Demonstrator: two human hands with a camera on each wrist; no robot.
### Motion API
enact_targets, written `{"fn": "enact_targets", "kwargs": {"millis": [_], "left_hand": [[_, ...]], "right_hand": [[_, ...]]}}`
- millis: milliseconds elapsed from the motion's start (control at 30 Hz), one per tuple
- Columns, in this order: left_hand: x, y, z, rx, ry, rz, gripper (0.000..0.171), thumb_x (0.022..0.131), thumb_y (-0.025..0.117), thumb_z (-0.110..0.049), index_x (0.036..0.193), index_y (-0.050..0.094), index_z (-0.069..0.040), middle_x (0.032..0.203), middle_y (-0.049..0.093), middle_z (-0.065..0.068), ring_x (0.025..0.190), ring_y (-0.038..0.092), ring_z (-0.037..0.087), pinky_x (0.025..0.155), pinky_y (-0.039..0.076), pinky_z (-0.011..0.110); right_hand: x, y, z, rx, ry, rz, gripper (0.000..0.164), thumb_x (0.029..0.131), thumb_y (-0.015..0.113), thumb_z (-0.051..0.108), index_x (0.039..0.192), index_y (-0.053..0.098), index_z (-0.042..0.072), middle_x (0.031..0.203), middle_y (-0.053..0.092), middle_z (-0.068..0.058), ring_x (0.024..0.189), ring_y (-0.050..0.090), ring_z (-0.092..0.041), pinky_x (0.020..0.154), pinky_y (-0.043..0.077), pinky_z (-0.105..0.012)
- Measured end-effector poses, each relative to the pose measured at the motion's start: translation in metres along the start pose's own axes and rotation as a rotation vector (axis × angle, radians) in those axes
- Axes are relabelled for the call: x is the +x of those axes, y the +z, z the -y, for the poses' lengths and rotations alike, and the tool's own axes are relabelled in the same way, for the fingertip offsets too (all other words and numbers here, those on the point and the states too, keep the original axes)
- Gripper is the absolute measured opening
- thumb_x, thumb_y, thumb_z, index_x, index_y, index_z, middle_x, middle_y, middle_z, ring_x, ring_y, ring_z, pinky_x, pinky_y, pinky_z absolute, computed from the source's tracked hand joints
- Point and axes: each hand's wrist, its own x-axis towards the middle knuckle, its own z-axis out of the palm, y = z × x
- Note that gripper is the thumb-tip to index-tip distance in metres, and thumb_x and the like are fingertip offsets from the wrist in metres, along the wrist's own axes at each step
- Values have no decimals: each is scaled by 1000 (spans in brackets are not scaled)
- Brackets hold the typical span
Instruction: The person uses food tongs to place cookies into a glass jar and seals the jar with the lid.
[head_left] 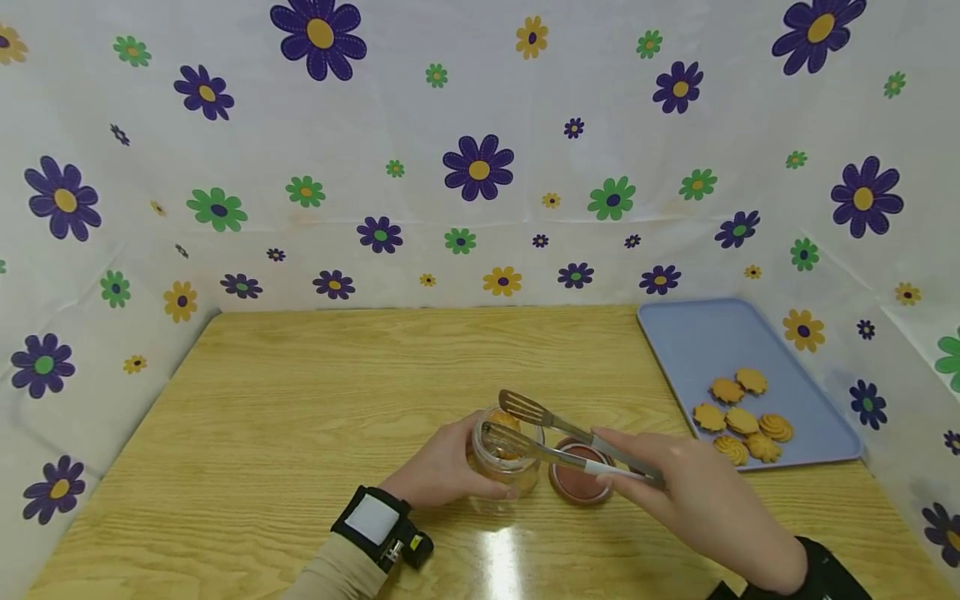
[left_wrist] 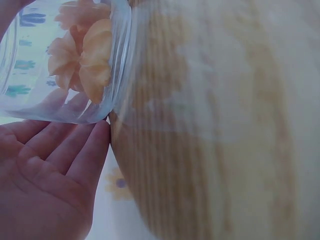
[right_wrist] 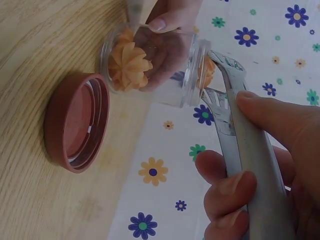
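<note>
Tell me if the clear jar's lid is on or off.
Off. The lid lies on the table beside the clear jar, whose mouth is uncovered, with a cookie showing there.

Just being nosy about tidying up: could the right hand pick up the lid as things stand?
Probably not: the right hand is holding the tongs, which pass over the lid in the head view. The lid lies close by, on the table beside the jar.

We see metal tongs (right_wrist: 257, 150), shiny tips, in right hand (head_left: 697, 492). Smooth, clear jar (right_wrist: 172, 97) in left hand (head_left: 442, 467); glass or plastic, we can't tell. Smooth, plastic-looking lid (right_wrist: 57, 125) between hands. Shiny wood-look table (head_left: 337, 375) under both.
</note>
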Motion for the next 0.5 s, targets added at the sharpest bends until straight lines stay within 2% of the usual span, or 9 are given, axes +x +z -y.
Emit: {"fn": "enact_targets", "kwargs": {"millis": [267,500], "left_hand": [[0,1,0,-10,-22,-4,94,70,91,-42,149,40,-34,128,61,-13,119,59,7,106,45,38],[-1,0,0,-8,-20,-4,96,70,91,-42,150,38,-35,130,60,-13,120,58,8,106,45,38]], "right_hand": [[0,3,-2,13,3,6,47,93,67,44,137,62,29,111,74,8,85,68,-4,62,43,-21],[1,3,-2,35,7,16,48,93,65,47,137,62,28,111,74,7,83,66,-1,61,40,-20]]}}
